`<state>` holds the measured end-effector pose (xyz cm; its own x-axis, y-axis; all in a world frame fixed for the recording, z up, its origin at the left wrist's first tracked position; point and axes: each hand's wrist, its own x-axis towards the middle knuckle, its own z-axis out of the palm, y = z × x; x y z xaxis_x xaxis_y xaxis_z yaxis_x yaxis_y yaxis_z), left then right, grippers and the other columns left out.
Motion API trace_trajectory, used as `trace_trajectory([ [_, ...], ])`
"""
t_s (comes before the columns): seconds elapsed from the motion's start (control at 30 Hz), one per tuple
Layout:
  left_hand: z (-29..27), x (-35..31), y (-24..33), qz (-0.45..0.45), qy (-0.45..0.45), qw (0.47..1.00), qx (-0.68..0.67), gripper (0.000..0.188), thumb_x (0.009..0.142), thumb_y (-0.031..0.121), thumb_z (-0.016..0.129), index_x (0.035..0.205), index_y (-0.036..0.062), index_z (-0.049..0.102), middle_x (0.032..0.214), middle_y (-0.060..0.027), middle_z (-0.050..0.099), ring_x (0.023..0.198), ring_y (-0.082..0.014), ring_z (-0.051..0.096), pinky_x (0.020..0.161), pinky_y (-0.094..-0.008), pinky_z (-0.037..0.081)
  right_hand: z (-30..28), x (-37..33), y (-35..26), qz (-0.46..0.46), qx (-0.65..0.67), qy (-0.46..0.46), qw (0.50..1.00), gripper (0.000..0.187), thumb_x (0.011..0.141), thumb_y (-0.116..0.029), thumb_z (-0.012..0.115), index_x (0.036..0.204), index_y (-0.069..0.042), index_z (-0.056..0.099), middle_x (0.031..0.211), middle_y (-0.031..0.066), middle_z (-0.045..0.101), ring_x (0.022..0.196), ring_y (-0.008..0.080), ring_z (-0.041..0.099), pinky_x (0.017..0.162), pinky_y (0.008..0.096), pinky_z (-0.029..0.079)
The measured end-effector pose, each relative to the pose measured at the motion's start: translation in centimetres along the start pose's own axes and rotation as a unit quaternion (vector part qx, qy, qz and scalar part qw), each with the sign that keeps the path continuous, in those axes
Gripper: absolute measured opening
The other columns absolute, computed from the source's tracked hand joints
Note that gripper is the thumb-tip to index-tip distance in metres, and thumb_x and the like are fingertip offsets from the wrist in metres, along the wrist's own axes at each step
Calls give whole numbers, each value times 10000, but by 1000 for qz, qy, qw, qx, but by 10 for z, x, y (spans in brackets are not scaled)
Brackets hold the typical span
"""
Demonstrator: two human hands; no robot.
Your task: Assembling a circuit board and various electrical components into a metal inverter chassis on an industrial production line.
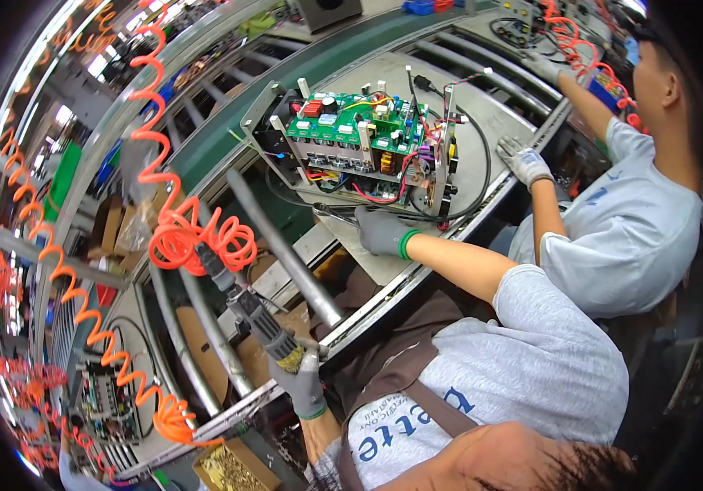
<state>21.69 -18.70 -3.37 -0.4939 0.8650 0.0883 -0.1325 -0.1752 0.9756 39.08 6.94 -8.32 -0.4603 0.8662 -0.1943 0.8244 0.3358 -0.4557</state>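
Note:
My left hand [300, 389], in a grey glove with a green cuff, is wrapped round the lower end of a pneumatic screwdriver [257, 319]. An orange coiled air hose [192, 245] runs up from the driver's top. My right hand [386, 232], gloved alike, is closed at the near edge of an open electronic unit [351, 147], beside a dark strip; what its fingers grip is hidden. The unit has a green circuit board [343, 123] on top, with coloured wires and metal side plates. A black cable [486, 155] loops round its right side.
The unit stands on a grey board [482, 123] over a roller conveyor [286, 254]. At right, a co-worker [621, 204] in a light shirt rests a gloved hand [523, 162] on the board's edge. Another orange coiled hose [81, 303] hangs left. A carton of small parts [235, 468] is below.

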Motion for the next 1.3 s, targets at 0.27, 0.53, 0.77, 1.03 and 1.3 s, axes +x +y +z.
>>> trace_trajectory([
  [0.27,78,-20,29,86,69,994,-11,512,690,34,616,1168,-42,450,782,-118,613,663,-207,637,623,-316,549,15,-10,-30,-38,97,-59,993,453,809,-104,516,1217,69,424,950,276,649,891,399,655,791,477,508],
  [0.53,154,-4,20,171,100,979,55,528,658,0,600,1170,-29,473,901,-160,636,801,-247,652,742,-356,535,68,11,-36,-270,94,-101,953,353,834,-145,476,1115,47,569,876,246,664,819,366,665,722,458,514],
  [0.77,122,-14,-9,174,172,968,56,631,586,126,702,1172,-36,534,1230,-151,552,1251,-293,473,1080,-420,313,-33,-101,69,-384,333,-322,798,293,861,-74,540,1136,-69,639,1029,126,675,902,219,657,858,342,494],
  [1.03,120,17,-31,158,264,951,28,720,545,151,738,1214,28,502,1094,-82,561,1036,-192,530,950,-331,387,-32,-29,46,-2,669,-86,738,395,834,-181,705,1150,9,563,690,-44,511,581,33,456,534,198,379],
  [1.3,102,21,-32,166,314,932,71,742,572,83,753,1252,-12,472,1148,-117,562,1041,-195,553,807,-301,535,18,-5,-10,-55,652,-140,743,419,792,-199,757,1108,-6,562,694,-31,503,626,58,478,565,239,431],
])
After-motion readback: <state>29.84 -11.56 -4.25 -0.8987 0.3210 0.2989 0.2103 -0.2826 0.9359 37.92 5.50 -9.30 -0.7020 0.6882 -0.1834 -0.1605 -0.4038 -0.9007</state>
